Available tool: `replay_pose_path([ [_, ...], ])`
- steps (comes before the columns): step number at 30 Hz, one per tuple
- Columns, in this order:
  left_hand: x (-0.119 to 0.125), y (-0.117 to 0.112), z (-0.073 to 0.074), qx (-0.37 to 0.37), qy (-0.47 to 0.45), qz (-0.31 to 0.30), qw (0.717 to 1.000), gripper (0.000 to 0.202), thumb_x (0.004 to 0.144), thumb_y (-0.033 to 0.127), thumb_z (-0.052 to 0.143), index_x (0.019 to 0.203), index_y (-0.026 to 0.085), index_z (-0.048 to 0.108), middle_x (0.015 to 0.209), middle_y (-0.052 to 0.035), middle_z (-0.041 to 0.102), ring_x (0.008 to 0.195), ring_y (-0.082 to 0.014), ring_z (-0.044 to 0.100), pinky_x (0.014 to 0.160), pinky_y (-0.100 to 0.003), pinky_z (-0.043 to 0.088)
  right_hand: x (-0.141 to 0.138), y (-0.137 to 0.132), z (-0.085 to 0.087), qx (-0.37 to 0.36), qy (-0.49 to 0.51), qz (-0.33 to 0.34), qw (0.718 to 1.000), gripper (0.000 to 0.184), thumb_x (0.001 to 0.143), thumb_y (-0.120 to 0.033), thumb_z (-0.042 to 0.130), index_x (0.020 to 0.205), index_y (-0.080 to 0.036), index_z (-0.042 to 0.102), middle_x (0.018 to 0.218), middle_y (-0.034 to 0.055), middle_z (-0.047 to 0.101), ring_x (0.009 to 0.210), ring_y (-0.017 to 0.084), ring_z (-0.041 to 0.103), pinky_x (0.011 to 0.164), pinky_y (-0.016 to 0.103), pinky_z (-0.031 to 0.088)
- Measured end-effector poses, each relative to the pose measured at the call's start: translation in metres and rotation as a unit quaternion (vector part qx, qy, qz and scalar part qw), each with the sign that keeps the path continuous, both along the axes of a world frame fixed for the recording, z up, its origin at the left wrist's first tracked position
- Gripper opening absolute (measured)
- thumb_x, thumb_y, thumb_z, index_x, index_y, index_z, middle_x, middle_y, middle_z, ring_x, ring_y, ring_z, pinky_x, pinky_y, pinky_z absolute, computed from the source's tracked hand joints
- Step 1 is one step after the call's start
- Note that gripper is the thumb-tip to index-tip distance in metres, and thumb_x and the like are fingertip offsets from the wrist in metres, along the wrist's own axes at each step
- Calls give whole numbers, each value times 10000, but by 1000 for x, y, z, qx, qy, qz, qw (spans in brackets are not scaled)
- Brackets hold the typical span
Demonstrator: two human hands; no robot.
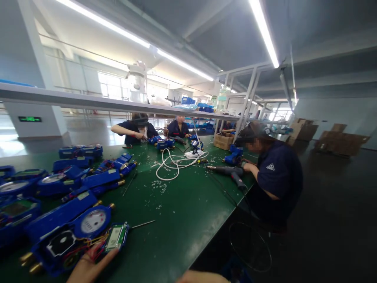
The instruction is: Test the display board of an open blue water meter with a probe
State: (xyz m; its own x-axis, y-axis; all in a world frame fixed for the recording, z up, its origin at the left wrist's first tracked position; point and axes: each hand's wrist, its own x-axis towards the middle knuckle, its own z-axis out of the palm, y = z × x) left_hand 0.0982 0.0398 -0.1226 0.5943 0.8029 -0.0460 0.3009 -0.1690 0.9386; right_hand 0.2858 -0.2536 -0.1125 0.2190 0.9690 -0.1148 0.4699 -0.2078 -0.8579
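At the bottom left, my left hand (92, 265) grips a small blue-cased display module (116, 237) with a green circuit board and a grey screen. Coloured wires (96, 245) run from it into an opened blue water meter (60, 243) with brass fittings, lying on the green table. A round white dial (93, 221) sits just behind. From beyond the module a thin metal rod (143, 224) points right; its other end is hidden. Of my right hand (203, 277) only a blurred part shows at the bottom edge, its fingers out of sight.
Several blue meters (101, 179) crowd the table's left side. White cable (167, 179) and a power strip (193, 154) lie mid-table. A heat gun (231, 173) rests near the right edge, beside a seated co-worker (278, 169). Other people sit at the far side, beneath a shelf (112, 105).
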Motion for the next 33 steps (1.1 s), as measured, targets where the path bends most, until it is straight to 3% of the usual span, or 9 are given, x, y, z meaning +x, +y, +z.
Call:
replay_pose_path([
  [4,-1,-12,9,12,-8,-41,999,843,563,760,658,1089,102,640,1116,-158,715,1092,-369,651,1001,-422,513,28,22,3,55,-69,-78,993,249,1012,-353,548,1106,-132,615,994,60,638,880,200,639,802,396,545],
  [8,3,-25,15,18,-46,-9,999,806,604,747,638,1087,102,635,1133,-167,706,1112,-365,642,1021,-438,492,56,34,-2,116,-213,-199,949,247,941,-316,649,1120,-149,617,1221,95,568,1174,280,509,1021,527,385],
  [14,7,-34,20,-9,-63,2,998,729,632,673,638,1087,104,625,1159,-162,695,1130,-353,632,1061,-433,457,67,36,-20,115,-319,-272,900,156,937,-246,644,1061,-152,635,1225,88,565,1209,284,479,1034,530,369],
  [19,6,-28,19,-38,-42,-3,998,819,615,676,644,1182,89,584,1293,-171,622,1258,-356,543,1122,-418,395,68,38,-24,109,-346,-266,893,152,932,-225,648,1065,-153,634,1219,84,566,1197,280,488,1030,527,377],
  [25,5,-16,6,-85,10,2,996,1061,555,697,674,1327,15,421,1431,-240,469,1342,-369,449,1171,-450,312,64,41,-22,105,-354,-231,900,166,935,-199,637,1094,-152,625,1236,85,556,1198,280,487,1025,527,384],
  [29,8,-17,5,-70,7,43,997,1025,568,722,620,1297,22,447,1413,-244,486,1359,-400,414,1191,-482,259,60,38,-17,98,-342,-208,911,180,928,-177,635,1106,-154,625,1259,86,546,1228,286,463,1040,535,367],
  [33,13,-15,9,-68,62,81,993,1068,474,752,632,1226,1,523,1360,-271,527,1364,-439,389,1172,-514,291,59,37,-12,74,-314,-195,926,246,925,-189,633,1169,-162,612,1312,93,518,1266,302,429,1051,560,348],
])
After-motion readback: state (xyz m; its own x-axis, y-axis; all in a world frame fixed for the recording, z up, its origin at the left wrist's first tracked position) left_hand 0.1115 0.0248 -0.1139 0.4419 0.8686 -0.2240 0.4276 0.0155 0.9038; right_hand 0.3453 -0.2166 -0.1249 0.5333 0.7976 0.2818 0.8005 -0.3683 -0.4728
